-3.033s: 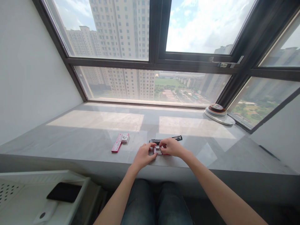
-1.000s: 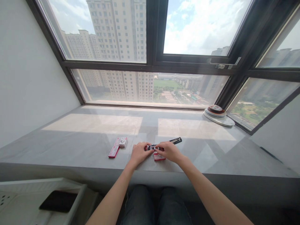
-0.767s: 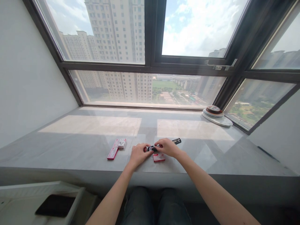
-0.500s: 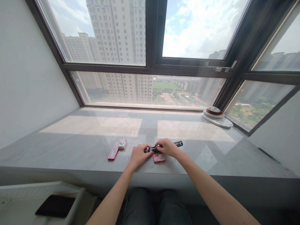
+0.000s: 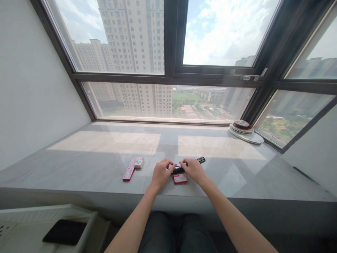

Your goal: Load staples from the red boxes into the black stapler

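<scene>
I've lowered the black stapler [image 5: 188,165] nearer the tabletop [image 5: 105,154]; both my left hand [image 5: 162,173] and right hand [image 5: 194,170] grasp it above the red box [image 5: 180,179].

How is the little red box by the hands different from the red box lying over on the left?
The red box by the hands looks short and nearly square; the red box on the left looks long and thin. The first lies between the left hand and right hand, just in front of the black stapler; the other lies apart from the hands, near a small white and red box. Both lie flat on the grey sill.
</scene>
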`<act>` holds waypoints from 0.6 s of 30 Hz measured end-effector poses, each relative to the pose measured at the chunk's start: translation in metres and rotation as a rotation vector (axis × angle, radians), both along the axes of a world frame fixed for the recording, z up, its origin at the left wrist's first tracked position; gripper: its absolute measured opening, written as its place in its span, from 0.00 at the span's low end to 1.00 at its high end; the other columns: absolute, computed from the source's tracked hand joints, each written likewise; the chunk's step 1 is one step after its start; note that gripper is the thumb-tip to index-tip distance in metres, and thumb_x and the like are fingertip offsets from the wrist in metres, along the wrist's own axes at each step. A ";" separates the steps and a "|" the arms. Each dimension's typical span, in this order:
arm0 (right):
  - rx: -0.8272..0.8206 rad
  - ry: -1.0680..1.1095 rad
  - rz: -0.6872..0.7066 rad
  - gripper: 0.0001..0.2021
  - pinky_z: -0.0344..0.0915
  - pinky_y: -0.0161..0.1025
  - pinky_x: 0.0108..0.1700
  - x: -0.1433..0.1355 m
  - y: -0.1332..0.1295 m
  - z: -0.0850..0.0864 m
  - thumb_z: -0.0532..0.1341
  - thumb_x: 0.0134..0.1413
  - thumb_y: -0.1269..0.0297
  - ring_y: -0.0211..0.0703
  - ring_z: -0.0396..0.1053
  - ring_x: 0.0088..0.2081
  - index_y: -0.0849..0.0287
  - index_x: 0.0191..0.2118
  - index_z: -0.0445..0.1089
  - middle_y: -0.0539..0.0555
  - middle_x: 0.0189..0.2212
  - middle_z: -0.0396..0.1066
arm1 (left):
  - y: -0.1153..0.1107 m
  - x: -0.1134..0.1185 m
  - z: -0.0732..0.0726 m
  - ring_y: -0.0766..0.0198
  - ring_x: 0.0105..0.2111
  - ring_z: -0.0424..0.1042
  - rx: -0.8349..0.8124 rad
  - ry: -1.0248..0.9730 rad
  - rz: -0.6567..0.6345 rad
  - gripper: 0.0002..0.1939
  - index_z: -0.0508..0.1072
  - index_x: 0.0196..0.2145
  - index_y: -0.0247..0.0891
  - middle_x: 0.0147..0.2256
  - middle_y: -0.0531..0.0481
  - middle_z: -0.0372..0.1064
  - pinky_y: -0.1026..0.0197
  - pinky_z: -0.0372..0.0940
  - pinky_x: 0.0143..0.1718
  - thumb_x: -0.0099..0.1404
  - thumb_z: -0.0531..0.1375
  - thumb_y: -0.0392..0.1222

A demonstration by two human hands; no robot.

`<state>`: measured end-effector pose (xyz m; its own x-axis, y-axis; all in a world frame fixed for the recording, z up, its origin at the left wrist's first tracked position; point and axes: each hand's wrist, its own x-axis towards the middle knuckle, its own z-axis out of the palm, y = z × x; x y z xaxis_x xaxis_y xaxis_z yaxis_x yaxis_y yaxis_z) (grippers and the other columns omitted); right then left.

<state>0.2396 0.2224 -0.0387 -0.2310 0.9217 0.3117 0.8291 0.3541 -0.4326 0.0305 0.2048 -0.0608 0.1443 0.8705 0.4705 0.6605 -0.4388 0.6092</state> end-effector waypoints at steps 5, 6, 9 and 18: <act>0.006 0.035 -0.113 0.15 0.58 0.36 0.37 -0.004 -0.002 -0.009 0.61 0.66 0.55 0.44 0.71 0.32 0.56 0.31 0.78 0.54 0.28 0.76 | 0.000 0.008 0.001 0.65 0.30 0.64 0.028 0.009 0.062 0.14 0.72 0.31 0.40 0.30 0.53 0.64 0.62 0.56 0.37 0.69 0.60 0.51; -0.004 0.043 -0.121 0.16 0.58 0.36 0.36 -0.004 -0.003 -0.010 0.62 0.65 0.54 0.44 0.71 0.32 0.56 0.30 0.78 0.54 0.28 0.76 | -0.001 0.007 0.001 0.65 0.30 0.63 0.026 0.012 0.058 0.14 0.72 0.31 0.40 0.30 0.53 0.64 0.62 0.56 0.36 0.69 0.60 0.51; -0.013 0.084 -0.143 0.15 0.57 0.36 0.35 -0.004 -0.005 -0.015 0.62 0.63 0.53 0.44 0.71 0.31 0.55 0.29 0.79 0.54 0.28 0.76 | -0.006 0.006 0.002 0.65 0.30 0.63 0.023 0.030 0.032 0.15 0.71 0.29 0.39 0.29 0.53 0.64 0.63 0.56 0.36 0.69 0.60 0.51; -0.041 0.238 -0.128 0.13 0.56 0.35 0.32 -0.005 -0.012 -0.021 0.65 0.59 0.54 0.42 0.69 0.29 0.56 0.29 0.76 0.51 0.24 0.73 | -0.020 0.010 0.005 0.65 0.32 0.66 0.039 0.073 -0.038 0.11 0.75 0.34 0.42 0.33 0.52 0.68 0.63 0.56 0.35 0.69 0.61 0.51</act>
<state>0.2344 0.2103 -0.0600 -0.0367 0.9517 0.3048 0.7394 0.2310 -0.6324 0.0406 0.1850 -0.0557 0.2124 0.8448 0.4912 0.6848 -0.4873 0.5419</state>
